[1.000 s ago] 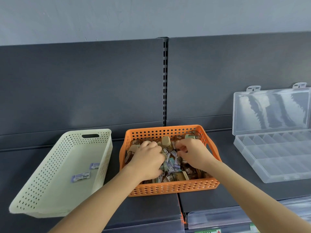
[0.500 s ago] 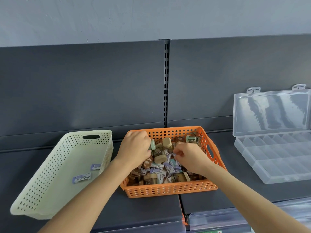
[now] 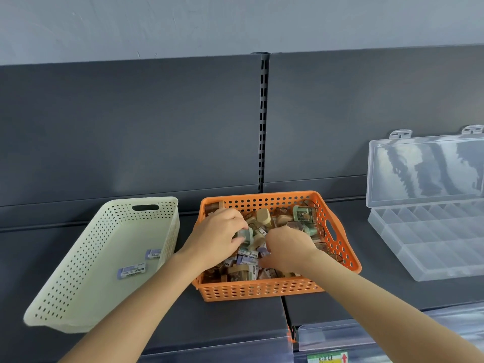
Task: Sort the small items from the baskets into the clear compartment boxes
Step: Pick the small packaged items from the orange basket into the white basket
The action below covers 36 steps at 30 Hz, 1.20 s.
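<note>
Inside item-filled orange basket [image 3: 262, 292]: left fingers [image 3: 235, 224] around green box [image 3: 246, 235]; right fingers [image 3: 272, 240], hold unclear.

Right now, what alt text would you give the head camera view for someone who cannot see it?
A person's left hand grips a pale green item and the right hand digs into an orange basket heaped with small items on a dark shelf. A cream basket holding two packets lies to its left; an open clear compartment box sits to its right.
</note>
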Motion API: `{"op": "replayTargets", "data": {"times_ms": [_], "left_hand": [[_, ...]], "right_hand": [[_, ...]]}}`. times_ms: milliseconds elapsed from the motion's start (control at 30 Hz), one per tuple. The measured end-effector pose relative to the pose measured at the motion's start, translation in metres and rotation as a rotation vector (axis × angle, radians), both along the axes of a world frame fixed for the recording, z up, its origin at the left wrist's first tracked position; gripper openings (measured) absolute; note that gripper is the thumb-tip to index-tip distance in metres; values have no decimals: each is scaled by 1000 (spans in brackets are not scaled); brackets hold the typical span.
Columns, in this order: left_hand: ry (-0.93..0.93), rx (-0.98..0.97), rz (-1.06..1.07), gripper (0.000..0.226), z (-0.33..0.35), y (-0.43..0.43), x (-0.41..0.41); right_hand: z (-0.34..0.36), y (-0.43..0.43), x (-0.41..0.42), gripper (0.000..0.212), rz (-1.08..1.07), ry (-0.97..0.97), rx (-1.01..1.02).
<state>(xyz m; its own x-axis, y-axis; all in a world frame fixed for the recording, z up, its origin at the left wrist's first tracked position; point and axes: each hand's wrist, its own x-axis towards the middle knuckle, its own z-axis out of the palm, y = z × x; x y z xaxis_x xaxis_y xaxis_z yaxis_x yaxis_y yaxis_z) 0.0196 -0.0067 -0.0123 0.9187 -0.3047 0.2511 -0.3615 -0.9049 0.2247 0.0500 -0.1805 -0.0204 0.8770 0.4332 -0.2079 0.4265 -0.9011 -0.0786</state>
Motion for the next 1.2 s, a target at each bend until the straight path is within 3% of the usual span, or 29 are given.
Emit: {"op": "replayTargets", "data": {"times_ms": [200,367,500,667,833,967,1200], "left_hand": [[31,-1,-22,32,-4,-5,0],[48,9,-31,33,-7,-10,4],[66,44,-44,29,-12,-15,9],[121,123,-102,30,-17,-32,17],[91,383,-127,29,-23,-50,27],[85,510,-92,24,-31,-56,33],[43,545,-34,24,-33,-57,35]], "right_hand": [[5,9,-2,14,-50,3,-10],[13,-3,2,31,-122,6,125],[20,-23,14,7,-176,15,327],[26,-45,22,26,-259,-61,488],[16,-54,25,31,-330,-53,642],[10,-58,26,37,-363,-81,676],[10,-60,24,30,-346,-117,642]]}}
